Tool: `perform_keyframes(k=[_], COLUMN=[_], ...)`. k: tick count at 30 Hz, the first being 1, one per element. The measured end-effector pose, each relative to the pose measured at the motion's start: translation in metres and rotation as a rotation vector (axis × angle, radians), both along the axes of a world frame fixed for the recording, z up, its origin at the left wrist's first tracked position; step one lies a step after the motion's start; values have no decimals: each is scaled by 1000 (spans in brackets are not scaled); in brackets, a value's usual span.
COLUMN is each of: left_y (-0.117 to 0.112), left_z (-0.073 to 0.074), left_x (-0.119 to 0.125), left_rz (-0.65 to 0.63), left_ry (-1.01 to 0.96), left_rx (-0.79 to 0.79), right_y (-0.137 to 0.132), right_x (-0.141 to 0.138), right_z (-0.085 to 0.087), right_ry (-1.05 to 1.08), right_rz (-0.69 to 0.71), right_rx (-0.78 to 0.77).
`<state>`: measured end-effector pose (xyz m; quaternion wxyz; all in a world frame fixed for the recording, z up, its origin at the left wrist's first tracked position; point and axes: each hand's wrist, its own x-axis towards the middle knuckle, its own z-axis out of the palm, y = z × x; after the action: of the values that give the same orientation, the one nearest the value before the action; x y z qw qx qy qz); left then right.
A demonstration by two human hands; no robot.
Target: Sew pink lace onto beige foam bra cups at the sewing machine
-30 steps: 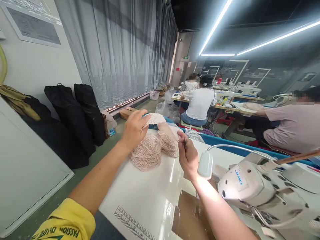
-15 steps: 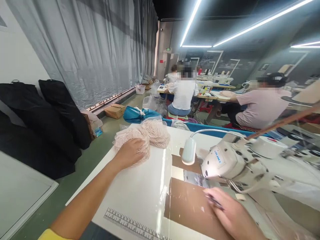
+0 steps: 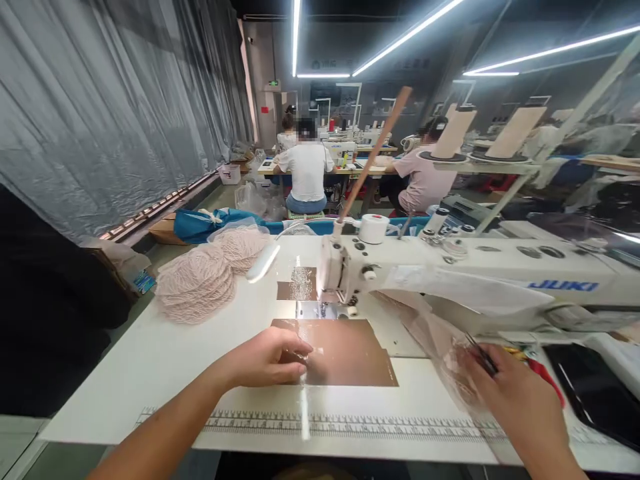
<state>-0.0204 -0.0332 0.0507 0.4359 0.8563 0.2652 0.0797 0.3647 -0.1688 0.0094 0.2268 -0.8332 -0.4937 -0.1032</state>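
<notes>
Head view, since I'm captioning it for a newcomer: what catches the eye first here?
The white sewing machine stretches across the right of the table. In front of it the left hand rests on a shiny brown panel, while the right hand holds a thin dark tool by sheer fabric. A pile of pink lace pieces sits at the far left.

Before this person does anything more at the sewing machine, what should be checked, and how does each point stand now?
1. Left hand clear of the sewing machine head: ok, it rests on the brown sheet in front.
2. Right hand gripping the dark tool: ok, pinched in the fingers.
3. Sheer fabric flat: not ok, crumpled by the right hand.
4. Lace pile out of the way: ok, far left on the table.
5. Machine threaded: cannot tell.
</notes>
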Motion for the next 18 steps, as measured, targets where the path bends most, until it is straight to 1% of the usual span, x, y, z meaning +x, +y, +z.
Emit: perform_keyframes(k=[1, 3, 5, 7, 9, 11, 13, 14, 15, 16, 18], left_y=[-5, -16, -27, -37, -45, -51, -55, -57, -59, -60, -61], left_z=[-2, -8, -16, -25, -35, -43, -46, -45, -43, -39, -30], left_x=[12, 37, 65, 96, 125, 146, 154, 152, 147, 140, 120], left_rz=[-38, -86, -84, -59, -16, 119, 214, 218, 195, 154, 63], left_ry=[-1, -22, -111, -271, -399, -457, -465, -467, -474, -482, -507], left_rx=[-59, -198, -373, -582, -787, -919, -987, -1005, -1018, -1027, -1031], right_y=[-3, -10, -16, -21, -24, -26, -29, -30, -32, -33, -33], right_x=[-1, -8, -25, -49, -74, -94, -101, -101, -98, -92, -80], right_z=[3, 7, 8, 7, 6, 5, 5, 5, 5, 5, 4], right_ry=[10, 61, 156, 253, 297, 320, 369, 408, 452, 495, 557], right_rz=[-4, 37, 151, 325, 539, 752, 897, 921, 906, 853, 698], right_rx=[-3, 39, 139, 178, 190, 161, 122, 114, 122, 140, 179])
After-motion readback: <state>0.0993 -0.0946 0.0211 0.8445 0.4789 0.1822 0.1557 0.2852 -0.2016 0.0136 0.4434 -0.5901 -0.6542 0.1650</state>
